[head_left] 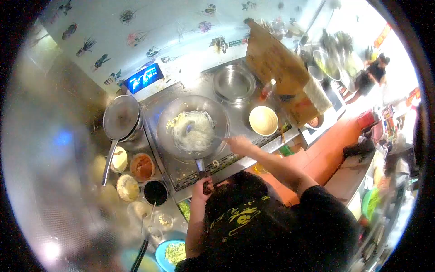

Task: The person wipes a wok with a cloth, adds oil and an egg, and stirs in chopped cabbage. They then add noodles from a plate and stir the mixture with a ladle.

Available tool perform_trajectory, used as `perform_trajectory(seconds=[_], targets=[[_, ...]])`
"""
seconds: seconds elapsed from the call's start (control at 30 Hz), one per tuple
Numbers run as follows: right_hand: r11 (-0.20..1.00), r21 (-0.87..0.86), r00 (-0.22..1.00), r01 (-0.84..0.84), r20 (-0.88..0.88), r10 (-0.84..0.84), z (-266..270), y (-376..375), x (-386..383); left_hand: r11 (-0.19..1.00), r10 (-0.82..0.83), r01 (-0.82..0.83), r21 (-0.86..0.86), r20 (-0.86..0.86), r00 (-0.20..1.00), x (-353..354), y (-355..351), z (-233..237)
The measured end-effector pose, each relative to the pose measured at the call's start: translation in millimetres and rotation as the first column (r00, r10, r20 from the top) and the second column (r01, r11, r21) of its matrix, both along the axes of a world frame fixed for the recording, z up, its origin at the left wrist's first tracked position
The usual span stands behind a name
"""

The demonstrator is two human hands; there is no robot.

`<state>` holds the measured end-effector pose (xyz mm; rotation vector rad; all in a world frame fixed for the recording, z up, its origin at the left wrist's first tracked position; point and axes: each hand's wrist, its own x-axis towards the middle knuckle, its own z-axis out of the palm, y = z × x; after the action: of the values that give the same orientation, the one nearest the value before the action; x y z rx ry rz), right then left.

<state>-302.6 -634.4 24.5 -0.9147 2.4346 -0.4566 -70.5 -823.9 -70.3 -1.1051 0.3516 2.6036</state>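
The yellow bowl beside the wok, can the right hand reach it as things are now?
Probably yes. The bowl stands uncovered close beside the right hand, with nothing between them. But that hand is closed on a ladle in the wok, so it is not free.

Noodles (192,131) in wok (199,103) on stove (181,173) (bowl (263,120) right).

Left hand (202,185) hides the end of the wok handle (200,167); utensil (214,136) in right hand (239,144) is blurred
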Motion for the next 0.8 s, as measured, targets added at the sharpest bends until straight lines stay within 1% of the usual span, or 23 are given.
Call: perform_trajectory(seconds=[0.1, 0.13, 0.2, 0.23, 0.27, 0.3, 0.33, 0.37, 0.4, 0.43, 0.47, 0.5, 0.53, 0.57, 0.6, 0.63, 0.67, 0.7, 0.77, 0.8], targets=[[0.996, 0.054, 0.997, 0.070, 0.023, -0.071, 36.5, 24.5, 5.7, 0.997, 0.000, 0.003, -0.077, 0.038, 0.999, 3.8, -6.9, 3.3], [0.998, -0.058, 1.000, 0.021, 0.008, -0.021, 22.5, 43.1, 13.0, 0.996, 0.001, 0.001, -0.087, 0.025, 1.000, 6.3, -4.7, 7.0], [0.997, -0.016, 0.997, -0.069, -0.027, 0.069, 4.6, 40.5, 14.7, 0.993, 0.018, -0.020, -0.115, -0.022, 1.000, 1.8, 3.0, 15.2], [0.994, 0.009, 0.994, -0.106, -0.028, 0.106, -4.8, 41.9, 22.1, 0.995, 0.014, -0.014, -0.094, -0.004, 1.000, 3.8, 3.5, 13.4], [0.952, -0.240, 0.979, -0.190, -0.123, 0.164, 15.2, 36.0, 15.4, 0.997, 0.012, -0.011, -0.071, 0.009, 1.000, 2.4, 3.7, 5.9], [0.988, -0.115, 0.994, -0.102, -0.052, 0.096, 29.9, 24.4, 2.6, 0.998, 0.011, -0.010, -0.062, 0.009, 1.000, 1.3, 6.4, 6.6], [1.000, 0.015, 1.000, -0.022, 0.009, 0.022, 42.0, 9.9, -10.1, 0.999, 0.010, -0.010, -0.052, 0.009, 1.000, 0.4, 9.0, 6.7], [0.988, 0.148, 0.996, 0.052, 0.065, -0.062, 45.1, 2.8, -11.0, 0.998, 0.002, -0.002, -0.059, 0.001, 1.000, -1.2, 12.0, 21.2], [0.995, 0.102, 0.999, 0.022, 0.026, -0.025, 29.3, 15.2, -10.5, 0.998, -0.007, 0.006, -0.069, -0.014, 1.000, -3.1, 12.3, 29.6], [0.998, -0.061, 0.998, -0.021, -0.053, 0.018, 7.3, 34.5, -4.0, 0.998, 0.000, -0.001, -0.068, -0.010, 1.000, 0.7, 11.1, 25.4], [0.973, -0.219, 0.988, -0.080, -0.147, 0.049, -19.3, 56.0, 9.0, 0.998, 0.009, -0.010, -0.068, -0.013, 1.000, 6.1, 10.4, 15.7], [0.966, -0.231, 0.981, -0.115, -0.181, 0.073, -7.6, 53.7, 14.2, 0.998, 0.023, -0.024, -0.063, -0.023, 0.999, 0.7, 12.2, 8.6], [0.959, -0.241, 0.971, -0.149, -0.217, 0.096, 6.8, 50.8, 19.3, 0.988, 0.053, -0.049, -0.143, 0.024, 0.998, -5.5, 20.3, 29.0], [0.951, -0.251, 0.960, -0.183, -0.254, 0.118, 21.0, 47.7, 23.7, 0.943, 0.025, -0.051, -0.328, -0.083, 0.996, 0.6, 27.8, 37.1], [0.981, -0.120, 0.985, -0.151, -0.098, 0.139, 39.1, 31.7, 16.3, 0.865, -0.027, -0.067, -0.497, -0.179, 0.983, 10.2, 36.0, 42.7], [0.990, 0.015, 0.989, -0.144, 0.046, 0.143, 49.3, 18.5, 1.7, 0.801, -0.079, -0.069, -0.595, -0.219, 0.972, 8.0, 40.4, 51.2], [0.968, 0.118, 0.971, -0.223, -0.062, 0.232, 34.4, 5.8, -10.3, 0.724, -0.129, -0.081, -0.685, -0.249, 0.960, 5.4, 45.1, 61.5], [0.983, 0.092, 0.987, -0.156, -0.033, 0.160, 20.1, 11.1, -5.2, 0.688, -0.160, -0.042, -0.724, -0.208, 0.965, 6.1, 46.4, 72.7], [0.998, 0.051, 1.000, -0.029, 0.011, 0.028, 15.9, 28.4, -2.6, 0.798, -0.111, -0.011, -0.602, -0.166, 0.980, 8.3, 40.4, 74.0], [0.986, -0.127, 0.991, -0.112, -0.084, 0.102, 6.2, 48.6, 10.1, 0.909, -0.035, -0.032, -0.416, -0.153, 0.988, 7.5, 32.5, 62.0]])
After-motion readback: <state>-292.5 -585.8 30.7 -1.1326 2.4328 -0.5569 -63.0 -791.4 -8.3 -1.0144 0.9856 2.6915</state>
